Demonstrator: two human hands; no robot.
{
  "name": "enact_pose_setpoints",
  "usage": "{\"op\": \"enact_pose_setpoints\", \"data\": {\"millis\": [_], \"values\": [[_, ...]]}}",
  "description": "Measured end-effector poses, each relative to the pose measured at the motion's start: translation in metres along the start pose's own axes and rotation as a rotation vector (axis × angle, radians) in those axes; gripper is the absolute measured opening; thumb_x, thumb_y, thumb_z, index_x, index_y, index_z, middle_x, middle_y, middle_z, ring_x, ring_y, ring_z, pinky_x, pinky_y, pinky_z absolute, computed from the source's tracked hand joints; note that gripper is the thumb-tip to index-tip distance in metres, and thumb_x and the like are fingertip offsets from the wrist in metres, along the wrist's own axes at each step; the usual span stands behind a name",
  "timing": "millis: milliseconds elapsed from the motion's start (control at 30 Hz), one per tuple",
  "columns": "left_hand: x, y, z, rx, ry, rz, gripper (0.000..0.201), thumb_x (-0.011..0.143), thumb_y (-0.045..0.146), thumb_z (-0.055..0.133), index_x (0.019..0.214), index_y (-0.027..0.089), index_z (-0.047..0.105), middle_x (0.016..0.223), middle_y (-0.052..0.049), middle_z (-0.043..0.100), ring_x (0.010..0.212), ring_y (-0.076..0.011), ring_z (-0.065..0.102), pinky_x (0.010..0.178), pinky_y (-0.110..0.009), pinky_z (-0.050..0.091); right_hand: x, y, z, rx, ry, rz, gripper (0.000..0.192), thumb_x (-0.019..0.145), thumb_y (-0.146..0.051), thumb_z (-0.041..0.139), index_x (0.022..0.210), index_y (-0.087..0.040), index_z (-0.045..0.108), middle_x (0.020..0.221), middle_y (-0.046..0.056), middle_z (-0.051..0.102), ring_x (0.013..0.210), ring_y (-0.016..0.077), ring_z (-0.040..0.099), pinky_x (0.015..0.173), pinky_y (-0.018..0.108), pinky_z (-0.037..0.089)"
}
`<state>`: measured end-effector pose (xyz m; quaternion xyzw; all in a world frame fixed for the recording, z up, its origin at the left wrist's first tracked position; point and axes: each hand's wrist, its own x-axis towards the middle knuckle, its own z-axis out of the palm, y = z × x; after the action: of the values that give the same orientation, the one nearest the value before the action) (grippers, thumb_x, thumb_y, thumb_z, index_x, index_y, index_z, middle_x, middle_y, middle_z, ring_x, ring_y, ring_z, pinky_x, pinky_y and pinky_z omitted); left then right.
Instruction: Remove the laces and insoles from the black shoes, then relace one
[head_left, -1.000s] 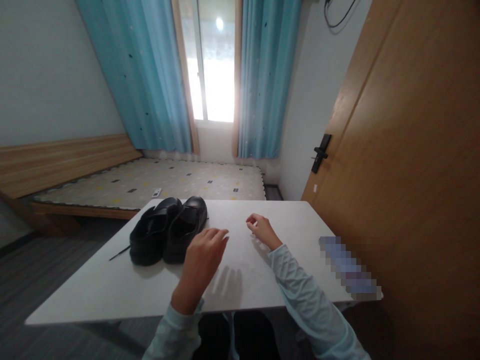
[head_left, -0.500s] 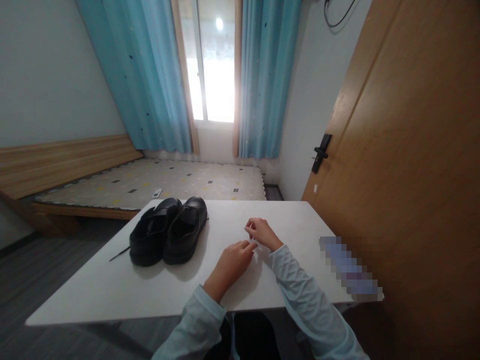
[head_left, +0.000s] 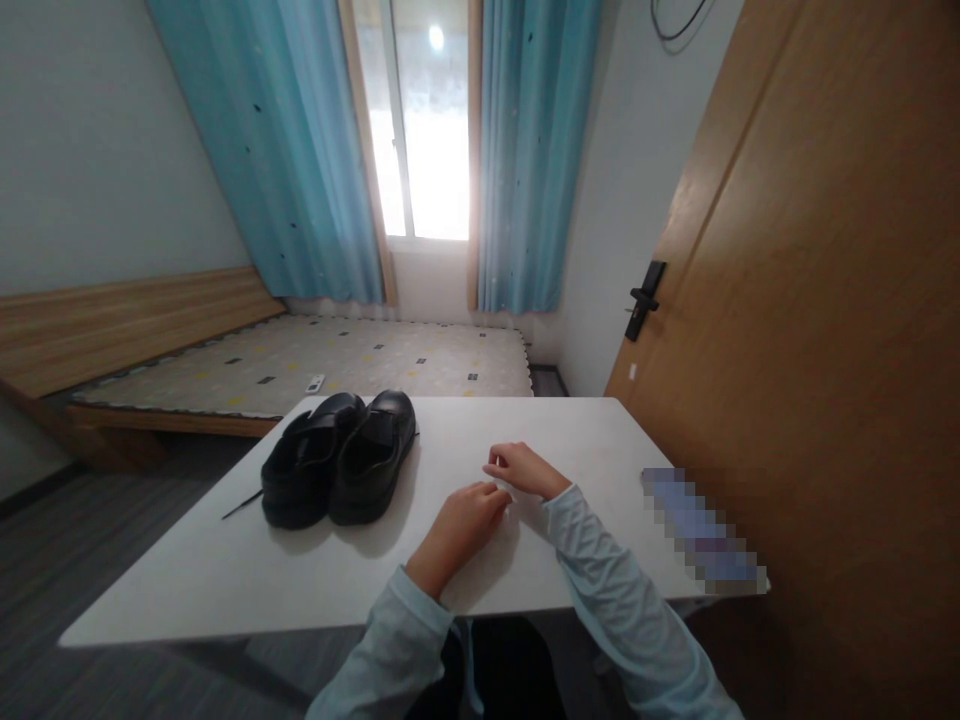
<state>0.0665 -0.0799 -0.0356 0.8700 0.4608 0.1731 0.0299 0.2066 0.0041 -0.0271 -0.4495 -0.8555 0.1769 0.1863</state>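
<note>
My left hand (head_left: 469, 520) is over the middle of the white table (head_left: 187, 590), its fingers curled inward and pressed together. Just beyond it, my right hand (head_left: 525, 469) is closed in a pinch, thumb and fingertips pointing left. The two hands are close together; any small item between their fingertips is hidden or too small to make out. To the left of the hands, a pair of black shoes stands side by side, the left shoe (head_left: 300, 498) partly behind the right shoe (head_left: 367, 490). A thin dark lace sticks out to the left.
A blurred bluish item (head_left: 701, 530) lies along the table's right edge, near the wooden door (head_left: 817, 330) with its black handle. Beyond the table is a bed (head_left: 360, 350) with a small white object (head_left: 315, 383) on it. Blue curtains (head_left: 536, 170) flank the window.
My right hand has shifted slightly left and down. The fingers of my left hand have curled in a little more. The shoes stay where they were.
</note>
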Motion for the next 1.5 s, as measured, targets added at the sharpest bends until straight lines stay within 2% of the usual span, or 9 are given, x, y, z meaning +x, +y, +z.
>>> {"op": "enact_pose_setpoints", "data": {"millis": [300,467,800,900,1000,1100,1200,1333,1500], "values": [[-0.019,-0.019,-0.048,0.09,0.21,-0.059,0.019,0.089,0.02,0.047,0.095,0.02,0.065,0.086,-0.005,0.066,0.081,-0.017,0.062,0.072,-0.028,0.048,-0.001,-0.003,-0.002,-0.013,-0.027,0.006,0.01,0.081,-0.024,0.062,0.078,-0.017,0.068,0.069,0.001,0.065,0.061,0.011,0.056,0.059,0.021,0.038],[-0.035,-0.034,-0.074,0.23,0.333,-0.118,0.022,0.09,0.023,0.046,0.097,0.019,0.066,0.088,-0.005,0.067,0.08,-0.018,0.062,0.067,-0.027,0.047,0.0,-0.001,0.0,-0.028,-0.032,-0.001,0.01,0.081,-0.023,0.062,0.078,-0.017,0.068,0.072,0.002,0.067,0.063,0.0116,0.057,0.06,0.021,0.038],[-0.058,-0.072,-0.078,0.406,0.542,-0.183,0.026,0.09,0.029,0.046,0.097,0.017,0.068,0.091,-0.008,0.068,0.088,-0.0226,0.06,0.081,-0.035,0.044,0.0,0.003,0.001,-0.038,-0.026,-0.016,0.01,0.082,-0.024,0.061,0.079,-0.017,0.068,0.073,0.003,0.067,0.063,0.0123,0.057,0.059,0.021,0.038],[-0.064,-0.081,-0.076,0.446,0.526,-0.29,0.026,0.088,0.033,0.05,0.099,0.018,0.068,0.095,-0.009,0.068,0.093,-0.0257,0.059,0.085,-0.039,0.042,-0.001,0.002,0.001,-0.04,-0.034,-0.007,0.011,0.082,-0.024,0.06,0.08,-0.017,0.068,0.074,0.003,0.068,0.064,0.0123,0.058,0.059,0.021,0.038],[-0.07,-0.089,-0.076,0.465,0.411,-0.396,0.032,0.083,0.038,0.057,0.105,0.018,0.067,0.099,-0.01,0.068,0.096,-0.0286,0.058,0.083,-0.04,0.042,-0.001,0.003,0.001,-0.05,-0.046,-0.003,0.011,0.082,-0.025,0.06,0.083,-0.016,0.068,0.074,0.003,0.068,0.064,0.012,0.057,0.06,0.021,0.038],[-0.073,-0.094,-0.076,0.463,0.266,-0.411,0.034,0.078,0.037,0.063,0.107,0.02,0.066,0.104,-0.01,0.067,0.105,-0.0303,0.056,0.087,-0.042,0.041,0.0,0.003,0.001,-0.053,-0.056,0.002,0.013,0.083,-0.025,0.06,0.084,-0.016,0.068,0.074,0.003,0.067,0.063,0.0115,0.057,0.06,0.021,0.037],[-0.073,-0.097,-0.076,0.462,0.204,-0.421,0.035,0.075,0.031,0.067,0.109,0.02,0.066,0.107,-0.01,0.067,0.11,-0.0304,0.054,0.093,-0.044,0.038,0.0,0.004,0.002,-0.04,-0.051,-0.001,0.012,0.083,-0.024,0.06,0.083,-0.016,0.068,0.074,0.003,0.067,0.063,0.0113,0.056,0.06,0.021,0.037],[-0.072,-0.095,-0.076,0.449,0.189,-0.41,0.034,0.077,0.027,0.066,0.109,0.018,0.065,0.105,-0.011,0.069,0.109,-0.0289,0.056,0.095,-0.043,0.039,0.0,0.005,0.002,-0.029,-0.033,-0.008,0.011,0.082,-0.024,0.06,0.083,-0.016,0.068,0.073,0.003,0.067,0.063,0.0114,0.056,0.06,0.021,0.038],[-0.07,-0.082,-0.08,0.489,0.275,-0.4,0.029,0.079,0.027,0.063,0.107,0.019,0.066,0.102,-0.009,0.068,0.107,-0.0304,0.055,0.092,-0.047,0.038,-0.001,0.004,0.001,-0.022,-0.008,-0.017,0.01,0.082,-0.023,0.061,0.082,-0.016,0.068,0.072,0.002,0.066,0.063,0.0116,0.056,0.062,0.022,0.038]]}}
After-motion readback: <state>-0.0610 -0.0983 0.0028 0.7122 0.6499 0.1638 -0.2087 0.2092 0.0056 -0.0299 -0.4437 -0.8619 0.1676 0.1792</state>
